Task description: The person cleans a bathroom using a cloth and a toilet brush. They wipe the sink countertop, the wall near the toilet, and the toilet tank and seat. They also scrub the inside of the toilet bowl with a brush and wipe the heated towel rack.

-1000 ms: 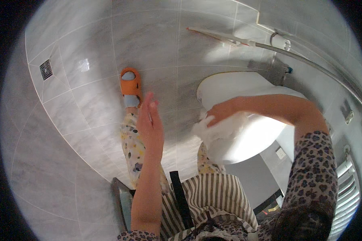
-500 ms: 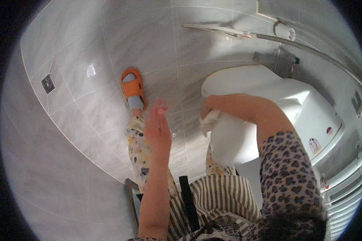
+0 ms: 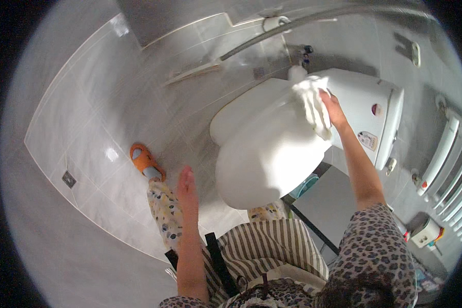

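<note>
My right hand grips a bunched white cloth over the white toilet, close to its tank. Part of the cloth hangs loosely below my fingers. Whether it touches the toilet surface, I cannot tell. Left of the toilet, my left hand is in the air above the floor, its fingers stretched out and nothing in them.
A hose runs along the wall behind the toilet. White rails of a rack stand at the right. A grey-topped stand is beside the toilet, and a square drain lies in the tiled floor at left.
My right hand has carried the cloth from the toilet's front edge back and right toward the tank. The whole view has turned and shifted. My left hand remains raised beside the toilet.
</note>
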